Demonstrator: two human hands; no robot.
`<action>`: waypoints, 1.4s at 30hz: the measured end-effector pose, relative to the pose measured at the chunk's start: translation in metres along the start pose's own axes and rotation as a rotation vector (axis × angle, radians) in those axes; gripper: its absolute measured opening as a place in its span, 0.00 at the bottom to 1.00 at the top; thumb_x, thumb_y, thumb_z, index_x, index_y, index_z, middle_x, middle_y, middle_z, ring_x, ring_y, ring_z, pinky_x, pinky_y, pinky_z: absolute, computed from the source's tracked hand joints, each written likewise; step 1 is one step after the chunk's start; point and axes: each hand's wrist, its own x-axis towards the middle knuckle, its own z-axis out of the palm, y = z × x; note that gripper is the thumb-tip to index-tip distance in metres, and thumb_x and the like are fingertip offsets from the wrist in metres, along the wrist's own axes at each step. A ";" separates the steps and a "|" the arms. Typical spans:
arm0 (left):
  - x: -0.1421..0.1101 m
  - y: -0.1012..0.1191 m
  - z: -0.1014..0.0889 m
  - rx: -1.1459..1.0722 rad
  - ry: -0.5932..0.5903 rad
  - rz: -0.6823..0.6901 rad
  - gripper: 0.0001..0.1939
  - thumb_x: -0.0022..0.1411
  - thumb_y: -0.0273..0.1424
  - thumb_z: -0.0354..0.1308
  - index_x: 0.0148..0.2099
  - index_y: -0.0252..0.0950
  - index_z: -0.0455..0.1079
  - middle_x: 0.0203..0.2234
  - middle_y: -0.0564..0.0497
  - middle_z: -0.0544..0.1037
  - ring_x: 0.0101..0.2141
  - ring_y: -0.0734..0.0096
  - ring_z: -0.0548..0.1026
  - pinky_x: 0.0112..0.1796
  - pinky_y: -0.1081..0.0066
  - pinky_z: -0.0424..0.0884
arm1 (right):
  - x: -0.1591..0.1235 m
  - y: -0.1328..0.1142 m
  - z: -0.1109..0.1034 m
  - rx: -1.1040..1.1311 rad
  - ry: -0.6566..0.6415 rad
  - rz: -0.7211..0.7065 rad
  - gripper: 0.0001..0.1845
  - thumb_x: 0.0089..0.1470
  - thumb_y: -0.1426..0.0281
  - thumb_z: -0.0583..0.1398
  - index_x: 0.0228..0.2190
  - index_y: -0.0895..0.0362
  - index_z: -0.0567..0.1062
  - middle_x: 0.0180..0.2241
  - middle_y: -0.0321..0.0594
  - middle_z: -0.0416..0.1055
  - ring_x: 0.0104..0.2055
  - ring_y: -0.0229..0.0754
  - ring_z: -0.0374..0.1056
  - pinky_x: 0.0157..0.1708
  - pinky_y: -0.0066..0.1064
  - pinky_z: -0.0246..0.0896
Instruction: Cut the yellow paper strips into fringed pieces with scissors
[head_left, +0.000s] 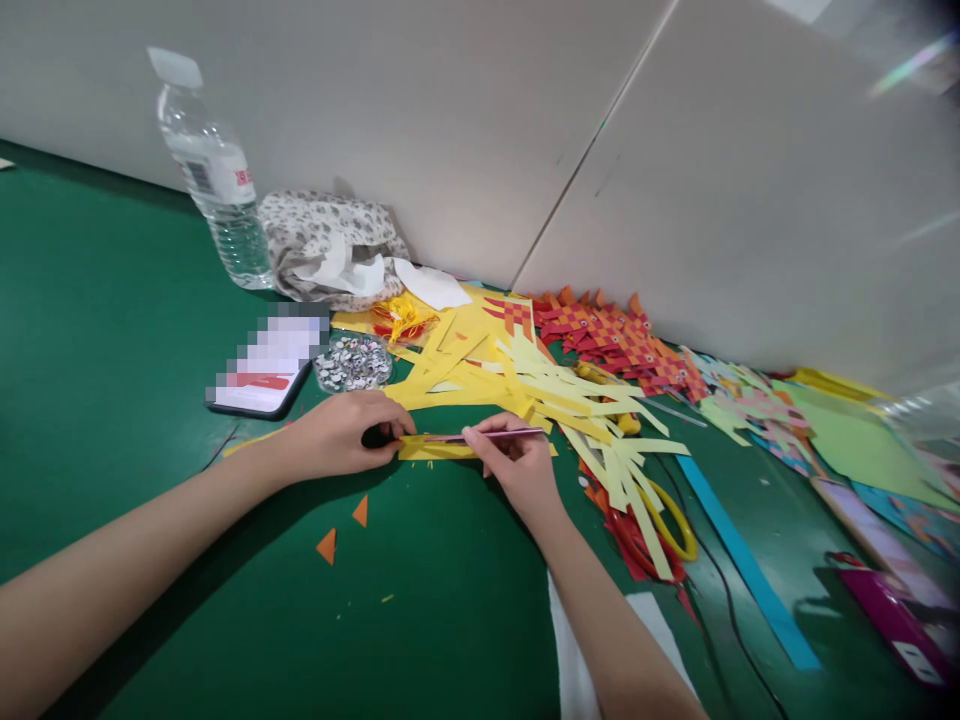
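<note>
My left hand (352, 435) pinches the left end of a yellow paper strip (439, 450) lying on the green table. Between the thumb and fingers of my right hand (517, 462) is a slim pinkish tool (517, 433), held almost level like a pen. Its thin tip reaches left along the strip toward my left fingers; whether it is a knife or tweezers I cannot tell. Two small orange paper triangles (327, 547) lie in front of my left hand. Just beyond both hands spreads a heap of yellow paper strips (480, 385).
At the left stand a water bottle (217, 190) and a phone (262, 375), with a bag of googly eyes (354, 364) beside it. Woven red-orange paper fish (607, 335) line the wall. Yellow-handled scissors (679, 525), a blue strip (750, 560) and a purple device (892, 620) lie right.
</note>
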 end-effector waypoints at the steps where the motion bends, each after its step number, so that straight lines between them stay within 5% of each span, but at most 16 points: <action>1: 0.000 0.000 0.000 -0.001 0.001 0.004 0.11 0.54 0.26 0.53 0.40 0.38 0.71 0.30 0.52 0.77 0.30 0.71 0.73 0.32 0.73 0.68 | 0.000 0.000 0.001 0.000 -0.010 0.008 0.13 0.45 0.59 0.65 0.23 0.56 0.72 0.16 0.30 0.63 0.15 0.31 0.57 0.15 0.25 0.50; 18: -0.001 -0.004 0.005 -0.080 0.026 -0.012 0.12 0.54 0.26 0.53 0.43 0.38 0.68 0.28 0.54 0.77 0.30 0.72 0.75 0.34 0.73 0.70 | 0.001 0.001 0.003 0.010 -0.047 0.043 0.13 0.45 0.59 0.65 0.24 0.56 0.73 0.16 0.30 0.65 0.16 0.32 0.58 0.15 0.24 0.54; 33: 0.000 0.000 0.004 -0.071 0.016 -0.103 0.06 0.54 0.28 0.54 0.37 0.37 0.67 0.28 0.53 0.76 0.27 0.74 0.73 0.30 0.74 0.68 | 0.002 0.005 -0.019 0.013 0.125 -0.026 0.12 0.44 0.63 0.65 0.22 0.57 0.71 0.15 0.29 0.63 0.15 0.31 0.57 0.15 0.24 0.50; 42: -0.001 -0.002 0.003 -0.118 0.005 -0.084 0.10 0.51 0.25 0.55 0.39 0.38 0.67 0.27 0.55 0.78 0.27 0.74 0.75 0.30 0.75 0.69 | -0.001 -0.002 0.004 0.009 0.050 -0.012 0.13 0.44 0.60 0.65 0.22 0.56 0.72 0.14 0.30 0.63 0.14 0.31 0.57 0.14 0.25 0.50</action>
